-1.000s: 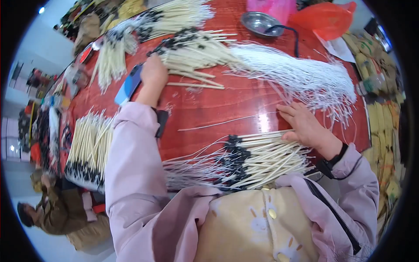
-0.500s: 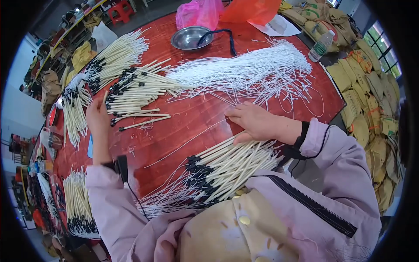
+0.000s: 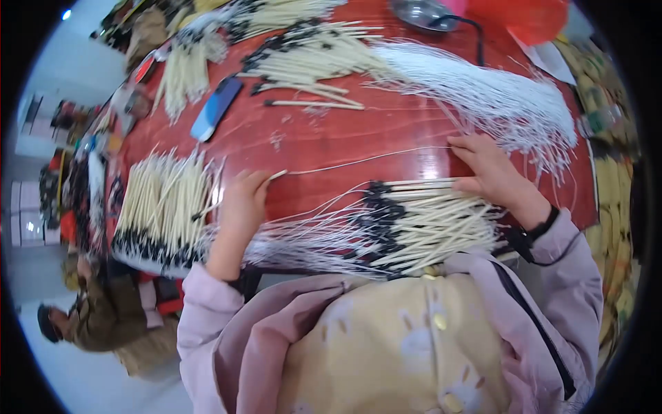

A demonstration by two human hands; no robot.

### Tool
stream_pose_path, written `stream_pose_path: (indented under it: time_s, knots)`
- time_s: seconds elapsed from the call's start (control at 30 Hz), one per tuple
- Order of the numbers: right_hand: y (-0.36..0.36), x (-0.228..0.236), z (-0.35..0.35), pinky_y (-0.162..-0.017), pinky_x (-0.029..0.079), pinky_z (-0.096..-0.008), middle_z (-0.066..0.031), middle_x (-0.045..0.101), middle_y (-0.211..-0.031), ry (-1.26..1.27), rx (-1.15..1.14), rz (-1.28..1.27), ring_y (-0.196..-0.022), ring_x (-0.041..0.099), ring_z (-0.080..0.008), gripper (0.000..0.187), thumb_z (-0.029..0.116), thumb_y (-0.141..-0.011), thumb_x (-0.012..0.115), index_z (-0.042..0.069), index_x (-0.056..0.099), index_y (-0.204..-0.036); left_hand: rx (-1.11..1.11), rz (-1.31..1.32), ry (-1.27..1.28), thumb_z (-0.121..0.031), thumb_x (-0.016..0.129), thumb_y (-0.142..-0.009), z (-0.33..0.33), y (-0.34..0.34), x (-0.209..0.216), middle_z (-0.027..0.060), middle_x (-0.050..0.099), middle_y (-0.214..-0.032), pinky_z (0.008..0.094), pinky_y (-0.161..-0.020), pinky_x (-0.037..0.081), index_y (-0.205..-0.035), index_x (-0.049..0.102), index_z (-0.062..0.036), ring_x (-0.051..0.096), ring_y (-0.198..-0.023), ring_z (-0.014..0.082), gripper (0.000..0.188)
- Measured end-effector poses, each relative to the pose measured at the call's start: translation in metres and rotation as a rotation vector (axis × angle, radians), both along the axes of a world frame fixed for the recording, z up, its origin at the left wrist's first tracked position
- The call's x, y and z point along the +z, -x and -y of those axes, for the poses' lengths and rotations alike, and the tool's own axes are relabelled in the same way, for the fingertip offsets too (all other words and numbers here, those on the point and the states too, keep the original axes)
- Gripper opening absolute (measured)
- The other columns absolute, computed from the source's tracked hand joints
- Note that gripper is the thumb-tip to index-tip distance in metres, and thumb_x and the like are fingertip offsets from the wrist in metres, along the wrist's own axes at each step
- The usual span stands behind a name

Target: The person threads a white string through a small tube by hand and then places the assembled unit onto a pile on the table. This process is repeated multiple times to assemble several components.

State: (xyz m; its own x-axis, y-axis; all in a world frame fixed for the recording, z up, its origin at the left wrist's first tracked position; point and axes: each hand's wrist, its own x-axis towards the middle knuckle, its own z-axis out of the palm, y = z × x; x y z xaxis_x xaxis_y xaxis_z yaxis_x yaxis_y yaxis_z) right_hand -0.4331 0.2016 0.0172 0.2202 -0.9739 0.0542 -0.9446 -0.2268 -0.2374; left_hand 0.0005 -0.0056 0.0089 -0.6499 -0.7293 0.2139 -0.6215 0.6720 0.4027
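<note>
My left hand is closed around a thin cream stick-like tube; its pale tip pokes out past the fingers, and a black end shows on the other side. A thin white cord stretches from near that tip across to my right hand, whose thumb and fingers meet its far end. Below the right hand lies a pile of cream sticks with black ends, white cords trailing left from them. Beyond it spreads a thick bundle of loose white cords.
Another stack of black-ended sticks lies at the left table edge, with more heaps at the back. A phone, a metal bowl and a plastic bottle rest on the red table. A person is at lower left.
My left hand has come from the stick heap at the back toward me, now with a stick in it. My right hand has lifted the cord's end. The view has swung left.
</note>
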Motion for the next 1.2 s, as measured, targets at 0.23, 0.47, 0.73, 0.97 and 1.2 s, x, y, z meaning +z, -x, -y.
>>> stream_pose_path:
  time_s: [0.23, 0.47, 0.73, 0.97, 1.2]
  knots:
    - [-0.007, 0.0, 0.006, -0.105, 0.041, -0.0448, -0.0202, 0.055, -0.139, -0.044, 0.006, 0.0, -0.119, 0.052, -0.038, 0.086, 0.066, -0.087, 0.061, -0.01, 0.06, -0.128, 0.023, -0.017, 0.002, -0.003, 0.064, -0.091, -0.001, -0.01, -0.003, 0.0203, 0.067, -0.089, 0.0437, -0.071, 0.051, -0.103, 0.072, 0.0003, 0.065, -0.081, 0.0405, 0.015]
    - [-0.013, 0.003, 0.005, -0.104, 0.042, -0.0452, -0.0215, 0.054, -0.138, -0.044, -0.011, -0.019, -0.118, 0.052, -0.0386, 0.089, 0.068, -0.086, 0.06, -0.011, 0.059, -0.128, 0.021, 0.004, -0.027, -0.003, 0.065, -0.089, -0.004, -0.009, 0.004, 0.0195, 0.067, -0.089, 0.0485, -0.072, 0.05, -0.101, 0.074, -0.0011, 0.065, -0.082, 0.0411, 0.015]
    - [-0.015, -0.001, 0.005, -0.105, 0.042, -0.046, -0.0229, 0.053, -0.137, -0.055, -0.031, -0.051, -0.118, 0.052, -0.0399, 0.091, 0.066, -0.082, 0.064, -0.012, 0.059, -0.127, 0.006, 0.002, 0.031, -0.003, 0.066, -0.088, -0.009, -0.003, 0.005, 0.0183, 0.067, -0.086, 0.049, -0.072, 0.05, -0.1, 0.074, -0.0013, 0.065, -0.08, 0.0403, 0.014]
    - [-0.019, 0.004, 0.008, -0.106, 0.042, -0.0464, -0.0234, 0.053, -0.136, -0.056, -0.035, -0.057, -0.12, 0.051, -0.0406, 0.091, 0.067, -0.081, 0.065, -0.013, 0.059, -0.125, -0.005, -0.004, 0.029, -0.004, 0.067, -0.088, -0.006, 0.002, 0.004, 0.0179, 0.067, -0.086, 0.0494, -0.071, 0.05, -0.099, 0.074, -0.001, 0.065, -0.08, 0.0404, 0.013]
    - [-0.019, 0.003, 0.009, -0.106, 0.041, -0.0468, -0.0238, 0.054, -0.134, -0.072, -0.043, -0.049, -0.12, 0.051, -0.0406, 0.092, 0.068, -0.081, 0.063, -0.014, 0.06, -0.123, -0.015, 0.052, -0.003, -0.003, 0.065, -0.09, -0.003, 0.003, 0.0, 0.0193, 0.067, -0.092, 0.0437, -0.074, 0.051, -0.104, 0.073, 0.0, 0.066, -0.085, 0.0398, 0.016]
